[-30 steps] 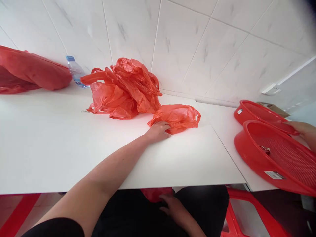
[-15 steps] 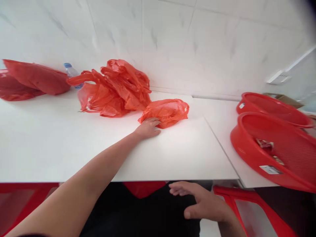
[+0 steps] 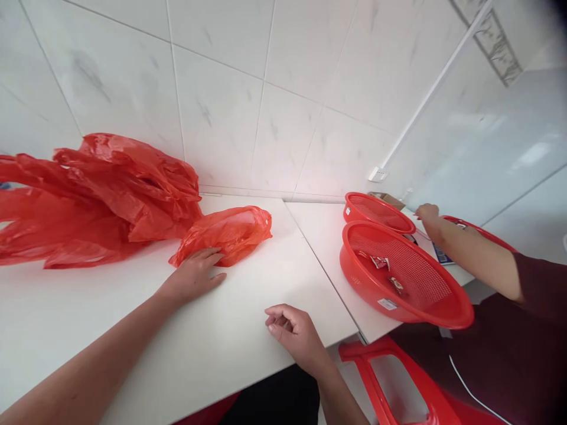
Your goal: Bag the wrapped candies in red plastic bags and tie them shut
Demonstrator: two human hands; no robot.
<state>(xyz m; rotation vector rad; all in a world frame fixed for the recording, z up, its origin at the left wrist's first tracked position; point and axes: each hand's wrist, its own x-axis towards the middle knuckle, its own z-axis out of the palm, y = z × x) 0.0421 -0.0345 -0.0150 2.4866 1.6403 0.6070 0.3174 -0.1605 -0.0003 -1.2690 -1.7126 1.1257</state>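
Note:
My left hand (image 3: 192, 274) lies against the lower left edge of a small bunched red plastic bag (image 3: 230, 235), with its fingers on the film and no visible grip. Just behind that bag, a large crumpled heap of red plastic bags (image 3: 101, 200) spreads off the left of the view. My right hand (image 3: 295, 333) rests near the front edge of the white table (image 3: 230, 348), its fingers loosely curled around nothing.
Two red mesh baskets (image 3: 378, 212) (image 3: 401, 274) stand on a white side table (image 3: 323, 236), the nearer holding small packets. A co-worker's hand (image 3: 427, 217) reaches past them from a maroon sleeve (image 3: 527, 277). A red stool (image 3: 390, 378) stands below, and white tiles (image 3: 221, 106) rise behind.
The view has swung right, shifting the bags left in the picture. My right hand has risen from below the table to its front edge. My left hand stays at the small bag.

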